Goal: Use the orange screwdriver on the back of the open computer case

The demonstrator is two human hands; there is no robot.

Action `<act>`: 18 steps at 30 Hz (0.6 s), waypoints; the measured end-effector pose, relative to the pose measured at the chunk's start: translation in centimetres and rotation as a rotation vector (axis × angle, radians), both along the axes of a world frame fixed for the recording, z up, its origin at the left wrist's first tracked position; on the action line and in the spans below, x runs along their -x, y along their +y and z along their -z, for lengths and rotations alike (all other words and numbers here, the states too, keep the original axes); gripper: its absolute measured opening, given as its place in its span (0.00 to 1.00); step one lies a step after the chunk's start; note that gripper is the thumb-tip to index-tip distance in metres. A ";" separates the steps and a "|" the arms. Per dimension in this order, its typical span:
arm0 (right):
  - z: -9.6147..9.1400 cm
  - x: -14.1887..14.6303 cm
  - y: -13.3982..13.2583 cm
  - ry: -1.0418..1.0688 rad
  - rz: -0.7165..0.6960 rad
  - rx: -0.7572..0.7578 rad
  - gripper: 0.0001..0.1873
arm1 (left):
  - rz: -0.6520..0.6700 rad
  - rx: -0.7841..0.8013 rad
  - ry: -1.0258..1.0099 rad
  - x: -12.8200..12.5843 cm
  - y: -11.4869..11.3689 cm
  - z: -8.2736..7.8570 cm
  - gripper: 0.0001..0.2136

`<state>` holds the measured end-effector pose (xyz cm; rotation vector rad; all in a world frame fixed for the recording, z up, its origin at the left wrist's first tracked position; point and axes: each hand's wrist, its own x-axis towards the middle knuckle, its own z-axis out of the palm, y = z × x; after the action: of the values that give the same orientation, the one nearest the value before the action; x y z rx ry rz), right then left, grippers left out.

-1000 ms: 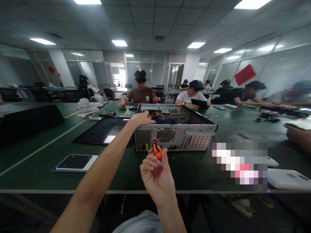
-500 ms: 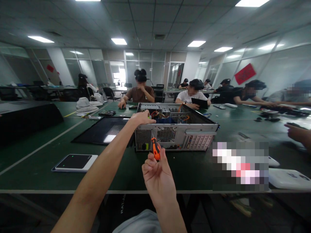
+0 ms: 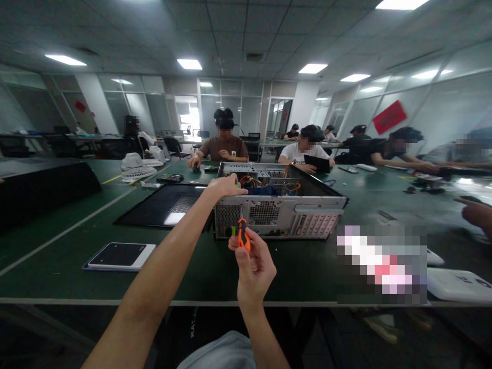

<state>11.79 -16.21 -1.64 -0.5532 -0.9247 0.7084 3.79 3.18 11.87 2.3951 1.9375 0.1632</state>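
Observation:
A desktop computer case (image 3: 282, 205) lies on its side with its open side up and its perforated rear panel facing me. My left hand (image 3: 226, 186) is over the rear panel's top edge at the left, fingers reaching inside; the fingertips are partly hidden. It appears to grip the case there. In my right hand (image 3: 257, 264) is a screwdriver (image 3: 243, 236) with an orange and black handle, pinched between thumb and fingers. Its thin shaft points up and away at the rear panel, near the grille's left side. Whether the tip touches a screw is too small to tell.
A black side panel (image 3: 161, 206) lies left of the case, with a white flat device (image 3: 121, 255) nearer me. White fans (image 3: 139, 173) stand behind. A white object (image 3: 457, 284) and a blurred patch are at right. Other people sit across the green table (image 3: 307, 277).
My right hand has turned about the screwdriver, from palm facing me to thumb nearer me. The handle stands slightly more upright and a little left. My left hand stays in place.

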 end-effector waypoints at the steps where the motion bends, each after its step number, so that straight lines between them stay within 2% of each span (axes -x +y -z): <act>1: 0.3 -0.1 0.1 -0.056 0.034 -0.018 0.20 | -0.004 0.002 0.000 0.0 0.0 0.0 0.34; 4: 1.0 -0.2 0.5 -0.111 0.108 -0.078 0.24 | -0.004 0.001 -0.001 0.0 -0.1 0.0 0.35; 7: 1.4 -0.3 0.7 -0.123 0.156 -0.122 0.20 | 0.012 -0.008 -0.003 0.0 0.0 0.1 0.35; 9: 1.5 -0.6 0.7 -0.210 0.213 -0.143 0.16 | 0.014 -0.011 -0.005 0.0 0.1 0.1 0.36; 14: 0.8 -1.9 0.5 -0.483 0.389 -0.253 0.17 | 0.007 -0.004 -0.001 0.0 0.1 0.1 0.35; 18: 0.7 -2.0 0.5 -0.444 0.406 -0.198 0.19 | 0.007 -0.006 -0.001 0.0 0.1 0.0 0.34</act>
<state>13.82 -15.74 -2.33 -0.7097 -1.2313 0.1219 3.83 3.28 11.85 2.4048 1.9308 0.1700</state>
